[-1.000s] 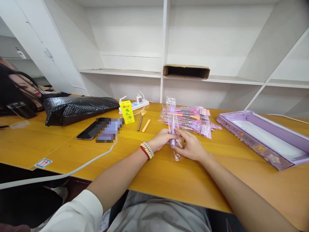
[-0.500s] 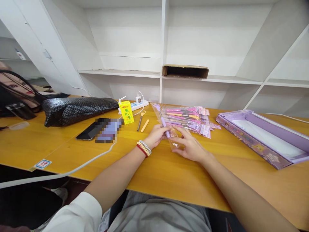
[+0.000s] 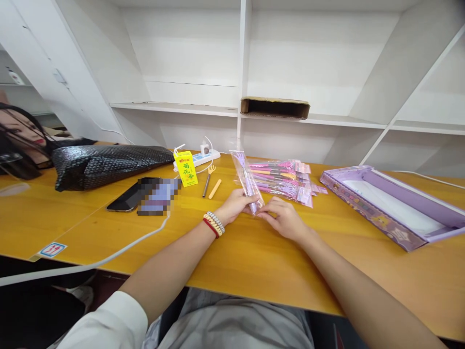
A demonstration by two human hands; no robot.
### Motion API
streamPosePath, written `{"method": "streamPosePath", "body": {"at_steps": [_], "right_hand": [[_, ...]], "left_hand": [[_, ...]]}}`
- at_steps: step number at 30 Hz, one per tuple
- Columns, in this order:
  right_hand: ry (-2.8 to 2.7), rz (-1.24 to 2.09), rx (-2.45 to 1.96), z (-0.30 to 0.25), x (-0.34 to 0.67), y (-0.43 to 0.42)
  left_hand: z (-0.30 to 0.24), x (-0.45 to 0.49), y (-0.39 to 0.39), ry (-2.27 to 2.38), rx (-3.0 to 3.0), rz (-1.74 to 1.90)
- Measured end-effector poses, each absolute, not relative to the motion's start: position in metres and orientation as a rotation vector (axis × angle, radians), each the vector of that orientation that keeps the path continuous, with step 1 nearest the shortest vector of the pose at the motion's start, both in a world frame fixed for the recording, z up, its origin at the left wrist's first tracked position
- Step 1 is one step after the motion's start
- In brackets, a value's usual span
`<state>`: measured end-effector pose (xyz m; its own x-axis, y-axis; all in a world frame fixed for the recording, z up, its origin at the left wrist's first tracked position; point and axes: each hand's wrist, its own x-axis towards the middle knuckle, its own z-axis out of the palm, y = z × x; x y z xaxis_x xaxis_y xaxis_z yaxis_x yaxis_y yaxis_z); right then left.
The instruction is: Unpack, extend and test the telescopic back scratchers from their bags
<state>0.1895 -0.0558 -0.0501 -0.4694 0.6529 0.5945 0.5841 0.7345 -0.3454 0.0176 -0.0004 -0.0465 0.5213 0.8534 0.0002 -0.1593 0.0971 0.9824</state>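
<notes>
Head view: a purple hand-shaped scratcher (image 3: 248,182) in a clear sleeve (image 3: 236,167) is gripped in the left hand (image 3: 238,206), between the front and back edges of the tabletop (image 3: 261,264); the sleeve's near end is pinched by the right hand (image 3: 285,220). Wrapped scratchers (image 3: 279,179) are piled toward the back edge.
</notes>
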Motion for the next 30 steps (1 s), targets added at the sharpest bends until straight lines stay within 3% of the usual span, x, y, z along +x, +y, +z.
{"method": "streamPosePath", "body": {"at_steps": [18, 30], "right_hand": [[-2.307, 0.236, -0.853, -0.0463, 0.1927, -0.0576], [-2.177, 0.247, -0.969, -0.0480, 0.1877, -0.0586]], "left_hand": [[-0.0408, 0.0133, 0.0047, 0.797, 1.178, 0.910], [-0.0462, 0.0173, -0.0045, 0.615, 1.386, 0.588]]}}
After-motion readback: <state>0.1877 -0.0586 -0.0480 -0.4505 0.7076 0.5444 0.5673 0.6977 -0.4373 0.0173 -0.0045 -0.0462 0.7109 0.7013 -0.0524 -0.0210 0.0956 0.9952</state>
